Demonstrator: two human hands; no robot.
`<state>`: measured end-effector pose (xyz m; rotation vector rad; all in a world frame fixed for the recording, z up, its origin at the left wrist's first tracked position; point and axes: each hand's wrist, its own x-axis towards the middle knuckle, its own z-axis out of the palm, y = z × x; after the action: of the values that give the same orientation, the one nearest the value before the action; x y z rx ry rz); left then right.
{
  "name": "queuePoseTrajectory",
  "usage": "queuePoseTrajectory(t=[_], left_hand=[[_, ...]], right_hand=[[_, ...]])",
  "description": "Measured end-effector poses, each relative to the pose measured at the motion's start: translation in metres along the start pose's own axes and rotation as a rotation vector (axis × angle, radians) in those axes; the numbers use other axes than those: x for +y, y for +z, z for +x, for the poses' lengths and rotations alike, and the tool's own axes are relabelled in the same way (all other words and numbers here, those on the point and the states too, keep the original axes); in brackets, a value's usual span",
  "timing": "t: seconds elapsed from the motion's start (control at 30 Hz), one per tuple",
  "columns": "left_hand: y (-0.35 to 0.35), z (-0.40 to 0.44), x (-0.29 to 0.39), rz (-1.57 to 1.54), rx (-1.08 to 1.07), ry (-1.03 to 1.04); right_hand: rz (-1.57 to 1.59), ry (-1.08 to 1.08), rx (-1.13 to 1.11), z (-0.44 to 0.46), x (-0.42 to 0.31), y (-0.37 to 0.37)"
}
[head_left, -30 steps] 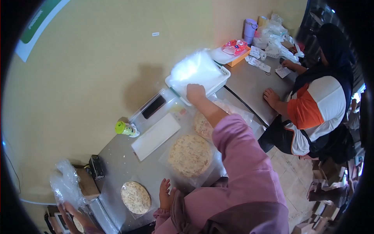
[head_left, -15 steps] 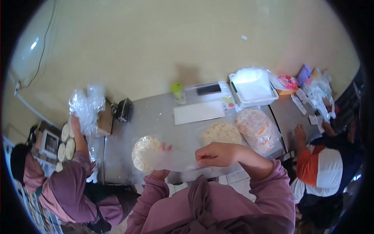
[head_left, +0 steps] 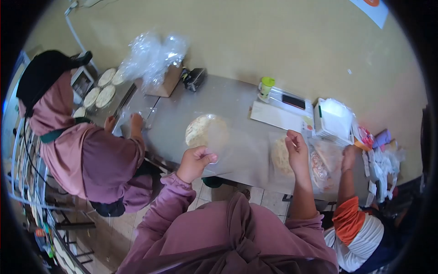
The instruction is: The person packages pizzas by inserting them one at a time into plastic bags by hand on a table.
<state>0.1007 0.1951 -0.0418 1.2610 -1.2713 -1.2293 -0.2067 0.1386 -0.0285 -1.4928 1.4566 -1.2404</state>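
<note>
Your left fingers [head_left: 207, 159] pinch clear film [head_left: 244, 153] near the pale disc [head_left: 199, 131]; a slack pinch could let it fold. Your right fingers [head_left: 294, 135] curl (grip unclear).

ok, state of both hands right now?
Left hand: closed, pinching clear plastic.
Right hand: half-curled; can't tell whether it's holding anything.

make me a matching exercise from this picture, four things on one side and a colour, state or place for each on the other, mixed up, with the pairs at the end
Things:
1. wearer's left hand
2. cup lid
3. phone
4. basket

Descriptions:
A. bright green
B. white, just right of the phone in the picture
C. pinching clear plastic
D. dark, lying flat

Pairs: 1-C, 2-A, 3-D, 4-B
</note>
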Motion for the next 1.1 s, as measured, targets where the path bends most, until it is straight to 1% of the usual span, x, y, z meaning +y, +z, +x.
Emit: queuePoseTrajectory(t=[0.03, 0.07, 0.1, 0.17, 0.2, 0.27, 0.3, 0.37, 0.4, 0.47, 0.5, 0.53, 0.57, 0.6, 0.63, 0.67, 0.7, 0.73, 0.8, 0.83, 0.9, 0.93, 1.0, 1.03, 1.07, 1.1], left_hand=[[-0.003, -0.006, 0.001, 0.094, 0.009, 0.055], [-0.005, -0.012, 0.002, 0.190, 0.015, 0.107], [-0.006, -0.018, 0.005, 0.188, 0.029, 0.099], [-0.008, -0.031, 0.010, 0.367, 0.022, 0.075], [-0.009, -0.038, 0.011, 0.365, 0.033, 0.066], [-0.011, -0.050, 0.011, 0.528, -0.003, 0.086], [-0.011, -0.057, 0.011, 0.528, 0.006, 0.080], [-0.012, -0.069, 0.008, 0.617, -0.052, 0.068], [-0.013, -0.076, 0.004, 0.616, -0.048, 0.065], [-0.014, -0.088, -0.006, 0.706, -0.098, 0.089], [-0.014, -0.093, -0.004, 0.700, -0.137, 0.027], [-0.014, -0.099, -0.009, 0.700, -0.138, 0.022], [-0.014, -0.105, -0.016, 0.689, -0.047, -0.011], [-0.015, -0.110, -0.021, 0.678, 0.044, -0.044], [-0.016, -0.114, -0.023, 0.677, 0.044, -0.048], [-0.017, -0.118, -0.025, 0.679, 0.083, 0.097], [-0.018, -0.122, -0.027, 0.678, 0.121, 0.242], [-0.021, -0.126, -0.030, 0.678, 0.120, 0.237], [-0.029, -0.134, -0.037, 0.863, -0.020, 0.112], [-0.033, -0.136, -0.042, 0.864, -0.021, 0.110], [-0.043, -0.139, -0.051, 0.992, 0.025, -0.093], [-0.048, -0.141, -0.055, 0.994, 0.020, -0.094], [-0.057, -0.143, -0.057, 1.030, -0.026, -0.396], [-0.062, -0.148, -0.064, 1.030, -0.031, -0.398], [-0.065, -0.156, -0.076, 0.980, 0.052, -0.277], [-0.065, -0.161, -0.083, 0.928, 0.136, -0.158]], right_hand=[[0.000, -0.002, -0.022, -0.004, -0.003, 0.012], [-0.048, -0.167, -0.109, -0.011, -0.017, 0.027], [-0.095, -0.333, -0.193, -0.018, -0.030, 0.041], [-0.110, -0.566, -0.406, -0.031, -0.051, 0.068], [-0.106, -0.565, -0.419, -0.036, -0.059, 0.081], [-0.186, -0.724, -0.624, -0.046, -0.069, 0.105], [-0.182, -0.726, -0.633, -0.051, -0.068, 0.115], [-0.517, -0.755, -0.568, -0.059, -0.063, 0.135], [-0.515, -0.756, -0.572, -0.061, -0.063, 0.143], [-0.708, -0.334, -0.877, -0.063, -0.062, 0.156], [-0.707, -0.332, -0.881, -0.066, -0.058, 0.161], [-0.730, -0.346, -0.897, -0.069, -0.053, 0.166], [-0.752, -0.362, -0.913, -0.071, -0.047, 0.171], [-0.751, -0.361, -0.916, -0.073, -0.038, 0.175], [-0.641, -0.407, -0.942, -0.076, -0.028, 0.179], [-0.531, -0.451, -0.965, -0.080, -0.022, 0.181], [-0.529, -0.449, -0.968, -0.084, -0.017, 0.183], [-0.515, -0.485, -0.960, -0.089, -0.013, 0.186], [-0.499, -0.521, -0.952, -0.096, -0.010, 0.189], [-0.466, -0.545, -0.953, -0.099, -0.009, 0.190], [-0.431, -0.567, -0.951, -0.102, -0.011, 0.188], [-0.405, -0.549, -0.959, -0.102, -0.013, 0.185], [-0.379, -0.526, -0.966, -0.099, -0.007, 0.181], [-0.368, -0.518, -0.963, -0.096, 0.004, 0.182], [-0.356, -0.511, -0.961, -0.093, 0.012, 0.181], [-0.353, -0.508, -0.963, -0.089, 0.003, 0.174]])
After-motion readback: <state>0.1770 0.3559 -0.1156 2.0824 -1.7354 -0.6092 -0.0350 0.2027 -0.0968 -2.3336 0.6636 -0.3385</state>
